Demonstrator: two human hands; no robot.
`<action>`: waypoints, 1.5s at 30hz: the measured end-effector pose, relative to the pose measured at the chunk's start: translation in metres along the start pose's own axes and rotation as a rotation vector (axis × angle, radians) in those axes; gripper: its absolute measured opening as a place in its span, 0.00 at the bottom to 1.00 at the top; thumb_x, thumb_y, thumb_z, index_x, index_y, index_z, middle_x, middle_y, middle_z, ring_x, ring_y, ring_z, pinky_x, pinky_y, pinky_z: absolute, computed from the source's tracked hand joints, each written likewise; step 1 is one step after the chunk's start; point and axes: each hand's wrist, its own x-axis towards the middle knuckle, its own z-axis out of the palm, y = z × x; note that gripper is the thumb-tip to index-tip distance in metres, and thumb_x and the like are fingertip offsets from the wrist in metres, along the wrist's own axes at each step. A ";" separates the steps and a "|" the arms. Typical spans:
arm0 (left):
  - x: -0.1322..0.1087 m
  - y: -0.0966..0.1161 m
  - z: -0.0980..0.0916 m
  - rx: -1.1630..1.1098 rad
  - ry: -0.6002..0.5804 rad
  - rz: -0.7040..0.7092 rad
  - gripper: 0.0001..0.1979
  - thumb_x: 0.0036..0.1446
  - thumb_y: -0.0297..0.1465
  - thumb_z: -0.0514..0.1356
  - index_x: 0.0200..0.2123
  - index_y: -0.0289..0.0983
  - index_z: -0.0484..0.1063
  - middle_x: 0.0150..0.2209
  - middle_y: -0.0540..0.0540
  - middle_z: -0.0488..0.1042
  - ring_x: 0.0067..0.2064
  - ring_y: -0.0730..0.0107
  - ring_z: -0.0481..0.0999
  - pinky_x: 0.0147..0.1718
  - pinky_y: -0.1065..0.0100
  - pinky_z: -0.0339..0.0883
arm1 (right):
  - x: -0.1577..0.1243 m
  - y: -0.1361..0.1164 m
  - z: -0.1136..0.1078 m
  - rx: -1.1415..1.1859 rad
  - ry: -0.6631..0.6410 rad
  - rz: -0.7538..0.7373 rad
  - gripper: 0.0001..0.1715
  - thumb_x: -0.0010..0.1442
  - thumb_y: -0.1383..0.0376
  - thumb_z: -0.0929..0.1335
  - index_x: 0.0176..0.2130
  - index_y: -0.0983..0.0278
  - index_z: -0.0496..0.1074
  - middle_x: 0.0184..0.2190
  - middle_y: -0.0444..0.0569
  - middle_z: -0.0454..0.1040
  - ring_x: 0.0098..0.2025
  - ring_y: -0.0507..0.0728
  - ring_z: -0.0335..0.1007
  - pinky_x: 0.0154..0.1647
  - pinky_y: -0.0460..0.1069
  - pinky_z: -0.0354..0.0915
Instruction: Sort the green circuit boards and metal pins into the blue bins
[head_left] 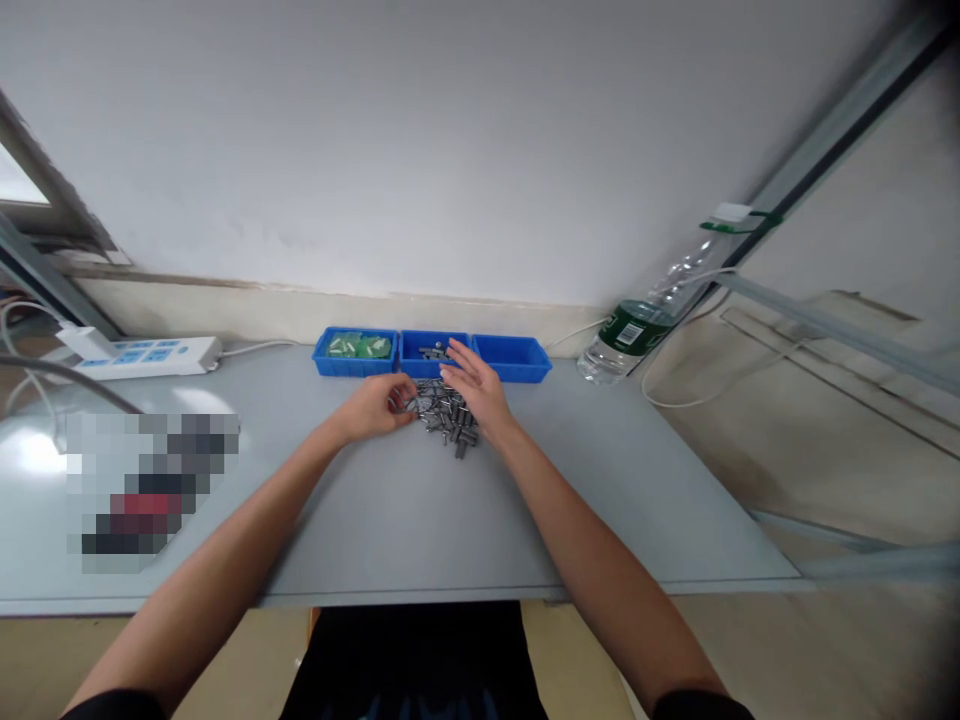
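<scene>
A heap of small grey metal pins (457,425), rod-like pieces of several lengths, lies on the grey table. My left hand (375,408) rests at the heap's left edge, its thumb and fingers curved with a gap between them and nothing visibly gripped. Over the heap's right side, my right hand (480,390) is open with fingers stretched toward the middle blue bin (435,369). That bin has a few metal pieces in it, partly hidden by the fingers. To its left, another blue bin (352,367) contains green-and-white packets (360,346).
A third blue bin (514,373) stands at the right of the row. A large plastic bottle (634,325) leans against the metal frame. At the left are a white power strip (161,357) with cables and a pixelated patch. A wall backs the table (405,530).
</scene>
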 end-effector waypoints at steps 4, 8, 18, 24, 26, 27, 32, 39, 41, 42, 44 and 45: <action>-0.001 -0.003 0.004 0.061 -0.012 0.015 0.14 0.48 0.26 0.64 0.41 0.37 0.74 0.35 0.47 0.78 0.33 0.67 0.77 0.34 0.67 0.72 | 0.001 -0.002 -0.002 -0.026 0.015 0.015 0.31 0.55 0.59 0.75 0.58 0.56 0.74 0.63 0.54 0.72 0.56 0.62 0.76 0.61 0.60 0.71; -0.001 -0.003 0.005 0.098 -0.008 0.024 0.18 0.45 0.21 0.61 0.42 0.37 0.74 0.37 0.46 0.78 0.29 0.70 0.76 0.31 0.68 0.70 | 0.000 -0.003 -0.001 -0.015 0.018 0.042 0.25 0.54 0.60 0.75 0.52 0.58 0.75 0.58 0.54 0.76 0.51 0.62 0.79 0.52 0.58 0.75; 0.001 -0.002 -0.002 0.066 0.059 0.064 0.15 0.45 0.21 0.60 0.39 0.38 0.74 0.34 0.48 0.80 0.33 0.68 0.78 0.35 0.68 0.72 | -0.001 -0.001 -0.002 -0.087 -0.082 0.069 0.15 0.53 0.57 0.75 0.40 0.61 0.78 0.35 0.49 0.82 0.35 0.57 0.79 0.39 0.52 0.74; 0.001 0.013 -0.004 -0.039 0.118 0.120 0.11 0.53 0.26 0.62 0.42 0.39 0.74 0.37 0.47 0.81 0.37 0.67 0.81 0.41 0.65 0.75 | -0.005 0.000 0.002 -0.122 -0.240 0.068 0.16 0.51 0.58 0.77 0.39 0.62 0.79 0.28 0.46 0.80 0.30 0.55 0.77 0.38 0.51 0.74; 0.000 0.017 -0.004 -0.106 0.157 0.118 0.10 0.56 0.29 0.64 0.42 0.38 0.73 0.38 0.46 0.81 0.38 0.67 0.82 0.42 0.65 0.77 | -0.006 -0.001 0.003 -0.097 -0.256 0.098 0.18 0.49 0.56 0.78 0.38 0.62 0.80 0.28 0.47 0.81 0.30 0.55 0.78 0.37 0.51 0.74; 0.000 0.018 -0.004 -0.135 0.177 0.114 0.09 0.56 0.30 0.65 0.41 0.38 0.72 0.38 0.46 0.80 0.37 0.66 0.83 0.42 0.65 0.78 | -0.007 -0.001 0.003 -0.078 -0.261 0.115 0.18 0.48 0.56 0.79 0.37 0.62 0.80 0.28 0.47 0.81 0.30 0.56 0.78 0.37 0.51 0.75; 0.001 0.016 -0.001 -0.185 0.193 0.102 0.10 0.55 0.33 0.66 0.38 0.38 0.70 0.37 0.46 0.78 0.36 0.67 0.83 0.40 0.67 0.79 | -0.008 -0.006 0.004 0.012 -0.256 0.173 0.20 0.47 0.55 0.80 0.38 0.62 0.81 0.29 0.47 0.82 0.31 0.55 0.79 0.39 0.51 0.76; 0.001 0.014 0.005 -0.125 0.200 0.097 0.10 0.56 0.33 0.65 0.38 0.39 0.68 0.35 0.48 0.77 0.36 0.68 0.81 0.39 0.67 0.77 | -0.009 -0.009 0.005 0.005 -0.287 0.203 0.18 0.46 0.56 0.80 0.36 0.62 0.82 0.30 0.49 0.82 0.31 0.55 0.79 0.38 0.51 0.76; 0.001 0.011 0.005 -0.046 0.219 0.086 0.11 0.55 0.35 0.66 0.38 0.39 0.69 0.36 0.48 0.77 0.36 0.68 0.80 0.38 0.67 0.75 | -0.007 -0.007 0.003 -0.010 -0.232 0.202 0.16 0.47 0.57 0.79 0.35 0.62 0.82 0.29 0.49 0.82 0.31 0.55 0.79 0.37 0.51 0.76; 0.001 0.009 0.005 0.002 0.205 0.074 0.12 0.53 0.35 0.67 0.37 0.39 0.69 0.35 0.48 0.77 0.35 0.67 0.78 0.36 0.67 0.74 | -0.005 -0.006 0.002 -0.013 -0.179 0.200 0.15 0.48 0.57 0.79 0.35 0.62 0.82 0.29 0.49 0.82 0.31 0.56 0.79 0.37 0.51 0.76; 0.001 0.004 0.006 0.073 0.123 0.043 0.14 0.50 0.35 0.69 0.37 0.39 0.70 0.33 0.48 0.77 0.32 0.67 0.76 0.32 0.68 0.72 | 0.000 -0.003 -0.003 -0.011 -0.017 0.183 0.15 0.49 0.57 0.77 0.37 0.62 0.82 0.33 0.51 0.83 0.34 0.58 0.80 0.38 0.53 0.76; 0.000 0.001 0.006 0.083 0.077 0.029 0.14 0.48 0.34 0.69 0.37 0.39 0.70 0.31 0.49 0.76 0.30 0.68 0.75 0.30 0.68 0.71 | 0.003 -0.001 -0.007 -0.009 0.084 0.159 0.15 0.50 0.58 0.76 0.38 0.61 0.82 0.37 0.51 0.84 0.37 0.59 0.81 0.40 0.54 0.77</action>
